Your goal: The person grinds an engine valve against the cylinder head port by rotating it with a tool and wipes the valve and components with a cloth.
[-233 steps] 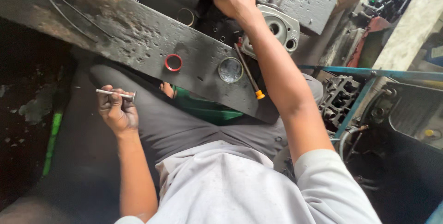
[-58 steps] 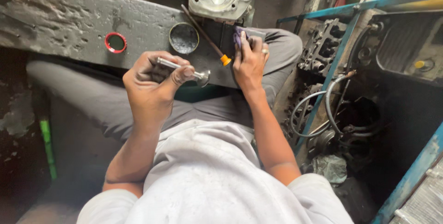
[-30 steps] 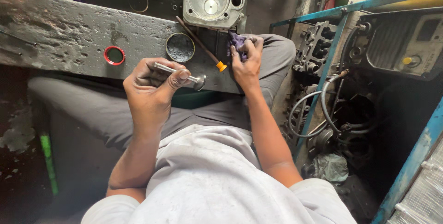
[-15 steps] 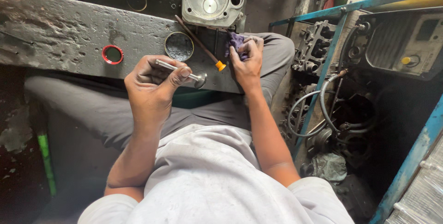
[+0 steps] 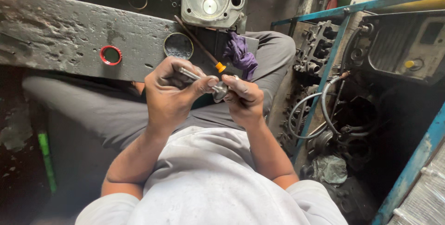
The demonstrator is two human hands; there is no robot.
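My left hand [image 5: 171,93] grips the stem of a shiny metal engine valve [image 5: 204,80], held level in front of my chest. My right hand [image 5: 243,99] has its fingers closed around the valve's round head. A purple rag [image 5: 241,54] lies on my right knee, just beyond the hands. A grey metal cylinder head [image 5: 212,0] rests on the dark, pitted workbench [image 5: 60,35] ahead. A thin tool with an orange handle tip [image 5: 199,44] lies slanted on the bench between the cylinder head and my hands.
A small red-rimmed lid [image 5: 111,55] and a round open tin [image 5: 178,45] sit on the bench. At the right are a blue metal frame [image 5: 333,44], engine parts [image 5: 320,48], grey hoses [image 5: 320,113] and a grey machine [image 5: 408,44]. A green stick [image 5: 46,155] lies on the floor at left.
My right hand has left the purple rag on my knee and come back to the valve's head. The left hand has held the valve stem almost still.
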